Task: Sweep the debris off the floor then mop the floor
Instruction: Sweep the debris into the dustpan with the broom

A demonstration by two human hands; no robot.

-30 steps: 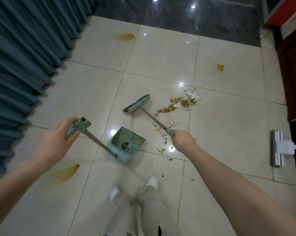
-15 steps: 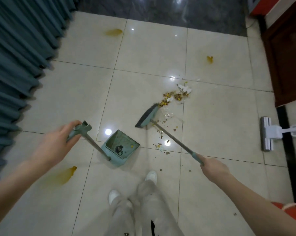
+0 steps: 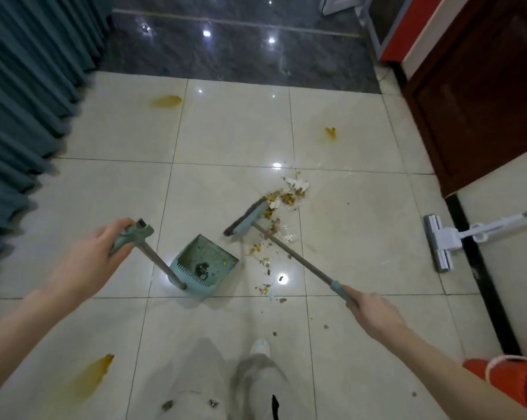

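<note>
Both hands grip sweeping tools over the glossy tile floor [image 3: 232,131].
Left hand [image 3: 86,262] wraps the teal dustpan [image 3: 204,265] handle; right hand [image 3: 368,310] curls round the broom [image 3: 247,219] grip, bristles touching crumbly debris [image 3: 286,197] far-right of the dustpan.

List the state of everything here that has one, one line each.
left hand, grips the dustpan handle.
right hand, grips the broom handle's end.
broom, head down on the floor at the debris pile's edge.
dustpan, on the floor, a little dirt inside.
debris, mostly on the tiles, outside the dustpan.
mop, head on the floor by the wall, untouched.
yellow stains, not mopped.
</note>
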